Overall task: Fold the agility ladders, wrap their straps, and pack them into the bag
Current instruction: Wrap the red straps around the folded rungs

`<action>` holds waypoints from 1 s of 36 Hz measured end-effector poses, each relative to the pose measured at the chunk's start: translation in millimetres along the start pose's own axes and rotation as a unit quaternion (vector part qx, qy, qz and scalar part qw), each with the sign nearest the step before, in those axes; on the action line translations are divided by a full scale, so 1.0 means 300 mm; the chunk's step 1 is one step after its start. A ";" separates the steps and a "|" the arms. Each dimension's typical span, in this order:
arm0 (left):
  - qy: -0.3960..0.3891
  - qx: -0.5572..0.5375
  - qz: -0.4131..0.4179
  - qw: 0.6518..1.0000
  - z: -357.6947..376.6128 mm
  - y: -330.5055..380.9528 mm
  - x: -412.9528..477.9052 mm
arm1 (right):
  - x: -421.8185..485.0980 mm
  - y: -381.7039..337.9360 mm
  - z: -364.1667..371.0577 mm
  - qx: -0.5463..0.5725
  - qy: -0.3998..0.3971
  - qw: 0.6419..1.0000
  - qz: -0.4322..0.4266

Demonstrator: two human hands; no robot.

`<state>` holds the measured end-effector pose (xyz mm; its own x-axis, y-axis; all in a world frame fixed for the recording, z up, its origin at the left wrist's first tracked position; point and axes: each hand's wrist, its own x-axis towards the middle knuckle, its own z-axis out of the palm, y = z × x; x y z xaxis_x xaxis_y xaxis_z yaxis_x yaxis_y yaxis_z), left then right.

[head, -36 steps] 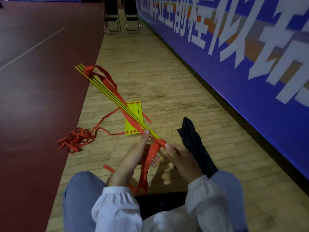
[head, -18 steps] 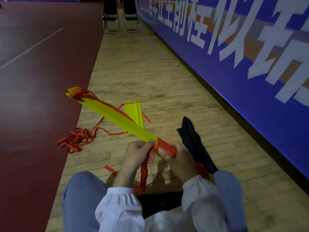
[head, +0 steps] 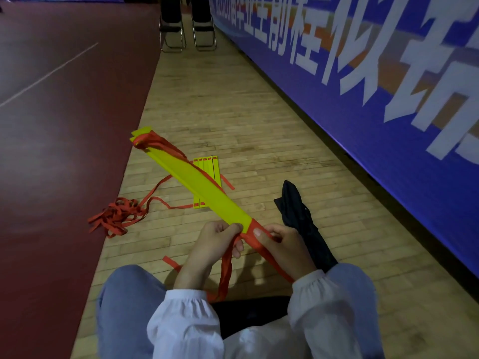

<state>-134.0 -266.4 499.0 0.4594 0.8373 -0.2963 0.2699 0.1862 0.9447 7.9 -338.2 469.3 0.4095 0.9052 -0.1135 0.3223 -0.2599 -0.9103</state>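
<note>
I hold a stack of yellow ladder rungs [head: 204, 187] slanting up to the left above the floor. My left hand [head: 220, 237] grips its near end, where the red strap [head: 250, 230] is wound around it. My right hand [head: 282, 244] pinches that strap wrap from the right. Loose red strap hangs from my hands toward my lap, and more loops over the stack's far end. A second folded yellow ladder [head: 207, 177] lies flat on the floor behind, with a tangled red strap pile [head: 116, 216] to its left. The black bag [head: 303, 221] lies on the floor by my right knee.
I sit on a wooden floor strip [head: 233, 112] between a dark red court surface [head: 51, 151] on the left and a blue banner wall [head: 388, 99] on the right. Two black folding chairs [head: 186, 24] stand far ahead.
The rung stack has turned from edge-on to flat side up and dropped lower. Both hands have closed on the near end, and the red strap now wraps it.
</note>
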 end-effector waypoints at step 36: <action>0.110 -0.050 -0.050 0.991 0.019 0.047 -0.026 | 0.001 -0.022 0.040 -0.017 0.134 0.988 -0.077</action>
<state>-128.8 -273.2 513.8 0.2362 0.9021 -0.3611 0.2139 0.3142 0.9249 -4.3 -332.2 470.4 0.5635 0.8145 0.1380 0.4238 -0.1417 -0.8946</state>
